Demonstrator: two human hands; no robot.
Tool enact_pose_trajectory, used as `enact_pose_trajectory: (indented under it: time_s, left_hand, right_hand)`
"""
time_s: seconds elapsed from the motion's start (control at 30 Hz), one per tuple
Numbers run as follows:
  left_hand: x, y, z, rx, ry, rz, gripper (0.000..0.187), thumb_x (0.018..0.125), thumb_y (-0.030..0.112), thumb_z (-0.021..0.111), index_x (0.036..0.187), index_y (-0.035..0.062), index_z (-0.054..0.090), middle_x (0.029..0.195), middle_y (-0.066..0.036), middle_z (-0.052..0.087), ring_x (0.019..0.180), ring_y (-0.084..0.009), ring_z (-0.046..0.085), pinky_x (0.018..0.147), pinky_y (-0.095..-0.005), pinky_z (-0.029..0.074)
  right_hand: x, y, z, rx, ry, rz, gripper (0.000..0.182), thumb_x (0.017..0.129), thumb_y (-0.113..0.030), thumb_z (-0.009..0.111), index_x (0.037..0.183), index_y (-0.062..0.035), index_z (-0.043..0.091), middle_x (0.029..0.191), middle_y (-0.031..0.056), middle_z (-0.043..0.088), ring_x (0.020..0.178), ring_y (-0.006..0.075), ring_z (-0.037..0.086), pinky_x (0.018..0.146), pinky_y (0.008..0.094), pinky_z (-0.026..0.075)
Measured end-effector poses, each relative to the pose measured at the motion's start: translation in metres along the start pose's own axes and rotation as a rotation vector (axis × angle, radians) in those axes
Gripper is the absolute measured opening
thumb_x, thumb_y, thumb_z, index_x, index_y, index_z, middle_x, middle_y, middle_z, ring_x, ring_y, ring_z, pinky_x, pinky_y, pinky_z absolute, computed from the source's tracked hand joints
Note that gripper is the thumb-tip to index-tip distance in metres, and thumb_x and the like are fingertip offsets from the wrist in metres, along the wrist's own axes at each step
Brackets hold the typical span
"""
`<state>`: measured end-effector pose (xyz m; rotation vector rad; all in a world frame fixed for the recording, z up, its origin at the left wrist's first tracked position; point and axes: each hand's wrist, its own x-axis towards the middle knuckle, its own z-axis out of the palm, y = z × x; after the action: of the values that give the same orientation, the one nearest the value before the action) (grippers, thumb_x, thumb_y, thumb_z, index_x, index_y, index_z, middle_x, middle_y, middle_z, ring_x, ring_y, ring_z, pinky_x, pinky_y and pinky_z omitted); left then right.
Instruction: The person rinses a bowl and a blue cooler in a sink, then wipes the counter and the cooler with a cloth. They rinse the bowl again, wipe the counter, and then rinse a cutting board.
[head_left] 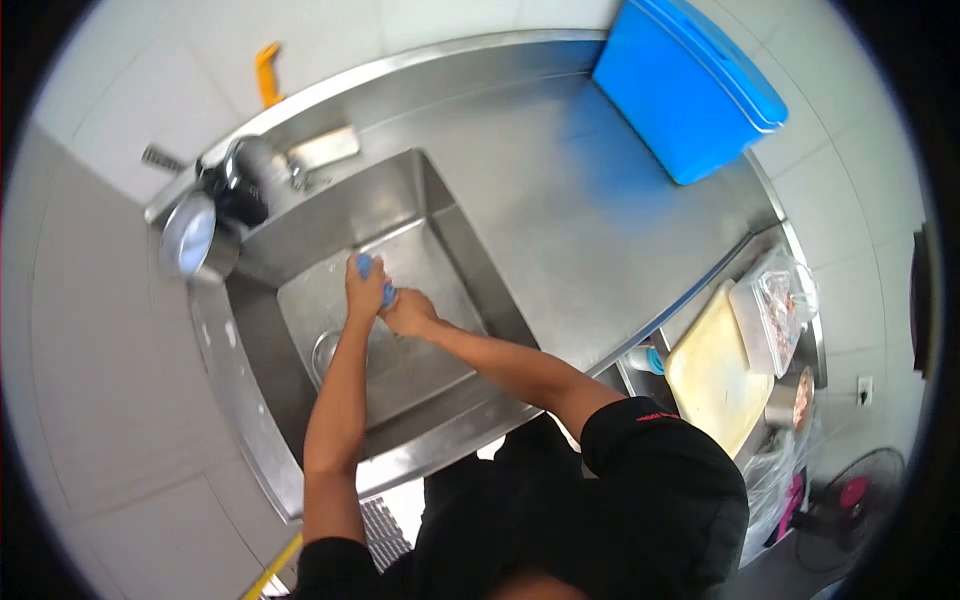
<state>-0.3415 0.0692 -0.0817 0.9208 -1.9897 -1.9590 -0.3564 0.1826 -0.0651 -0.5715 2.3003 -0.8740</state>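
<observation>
Over the steel sink basin (pixel 430 350), my left hand (pixel 362 292) is closed around a crumpled blue cloth (pixel 388 294). Part of the cloth pokes out above the left fingers, and another part shows between the two hands. My right hand (pixel 408 313) is pressed close against the left one, with its fingers wrapped round the cloth's lower end. Most of the cloth is hidden inside the grips. Beneath the left forearm, the round drain (pixel 325 355) shows at the basin's bottom.
Metal pots (pixel 195 238) and a dark container (pixel 238 195) crowd the sink's left rim. A blue cooler box (pixel 685 95) stands on the steel counter (pixel 520 170). At right are a yellowish cutting board (pixel 715 370), a plastic food tub (pixel 768 320) and a fan (pixel 855 500).
</observation>
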Motion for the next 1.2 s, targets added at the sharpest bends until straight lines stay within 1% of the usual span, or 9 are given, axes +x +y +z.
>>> enact_pose_trajectory:
  time_s: [0.17,0.23,0.4,0.47,0.6,0.8,0.97,1.1,1.2]
  left_hand:
    - [-0.024,0.07,0.018,-0.183,0.004,0.044,0.061,0.088,0.036,0.057,0.132,0.0013,0.034,0.104,-0.01,0.058,0.098,-0.0192,0.055,0.084,-0.0326,0.044]
    - [-0.037,0.078,0.013,-0.151,-0.04,0.125,0.061,0.09,0.033,0.054,0.135,0.0009,0.03,0.107,-0.011,0.059,0.104,-0.0192,0.054,0.086,-0.0317,0.043]
    - [-0.086,0.021,-0.014,0.013,0.126,0.145,0.049,0.09,0.022,0.056,0.128,-0.0034,0.038,0.1,-0.013,0.062,0.093,-0.0187,0.06,0.082,-0.0285,0.047]
    - [-0.121,-0.01,-0.029,0.053,0.242,0.082,0.046,0.089,0.022,0.058,0.123,-0.0038,0.042,0.089,-0.007,0.061,0.079,-0.0121,0.058,0.071,-0.0236,0.047]
    - [-0.204,-0.03,-0.036,0.054,0.415,-0.097,0.046,0.086,0.022,0.062,0.121,-0.0019,0.043,0.078,-0.006,0.06,0.064,-0.0091,0.055,0.055,-0.0199,0.044]
    - [-0.226,-0.001,-0.022,0.102,0.545,-0.161,0.043,0.086,0.018,0.061,0.119,-0.0009,0.042,0.073,-0.004,0.059,0.056,-0.009,0.053,0.049,-0.0195,0.043]
    - [-0.133,0.053,0.023,0.205,0.379,-0.1,0.045,0.087,0.019,0.061,0.121,-0.0013,0.042,0.075,-0.005,0.059,0.059,-0.0081,0.053,0.05,-0.0189,0.043]
    - [-0.143,0.064,0.023,0.302,0.358,-0.11,0.041,0.088,0.017,0.058,0.122,0.0019,0.043,0.074,-0.004,0.058,0.056,-0.0066,0.051,0.049,-0.0173,0.041]
    - [-0.193,0.025,-0.02,0.29,0.411,-0.246,0.041,0.088,0.024,0.058,0.121,0.0023,0.044,0.073,-0.002,0.055,0.06,-0.006,0.051,0.045,-0.0152,0.037]
  right_hand:
    - [0.013,0.031,-0.106,1.221,-0.457,-0.094,0.041,0.08,-0.015,0.065,0.117,-0.0037,0.051,0.108,0.0096,0.059,0.09,0.0212,0.061,0.072,0.0291,0.05]
    - [0.018,0.039,-0.176,1.421,-0.3,-0.229,0.041,0.082,-0.017,0.065,0.117,-0.0021,0.051,0.101,0.0116,0.061,0.085,0.0179,0.061,0.069,0.0293,0.049]
    - [0.09,0.102,-0.375,0.832,0.445,-0.201,0.061,0.078,-0.039,0.069,0.124,-0.0065,0.045,0.111,0.0045,0.055,0.099,0.016,0.054,0.081,0.0309,0.045]
    - [0.19,0.159,-0.442,0.741,0.836,-0.619,0.066,0.075,-0.042,0.071,0.123,-0.005,0.045,0.111,0.0064,0.055,0.102,0.0167,0.052,0.087,0.0327,0.042]
    - [0.271,0.173,-0.546,0.581,1.033,-0.378,0.075,0.074,-0.042,0.07,0.126,0.0023,0.04,0.123,0.0166,0.047,0.112,0.0269,0.047,0.096,0.0359,0.036]
    - [0.371,0.1,-0.458,0.399,1.634,-0.026,0.065,0.086,-0.042,0.05,0.123,0.0096,0.039,0.128,0.0306,0.031,0.122,0.0415,0.027,0.102,0.0482,0.022]
    - [0.313,0.001,-0.281,0.447,1.208,-0.387,0.045,0.072,-0.025,0.068,0.106,-0.0031,0.048,0.125,0.0233,0.035,0.116,0.0398,0.033,0.097,0.0527,0.023]
    - [0.332,0.083,-0.366,0.123,1.113,-0.101,0.047,0.077,-0.015,0.056,0.122,-0.0058,0.045,0.132,0.0173,0.038,0.12,0.0386,0.035,0.102,0.0502,0.022]
    - [0.391,0.2,-0.471,0.116,1.52,0.118,0.048,0.082,-0.014,0.049,0.128,-0.0016,0.04,0.13,0.0182,0.042,0.123,0.0332,0.037,0.102,0.042,0.028]
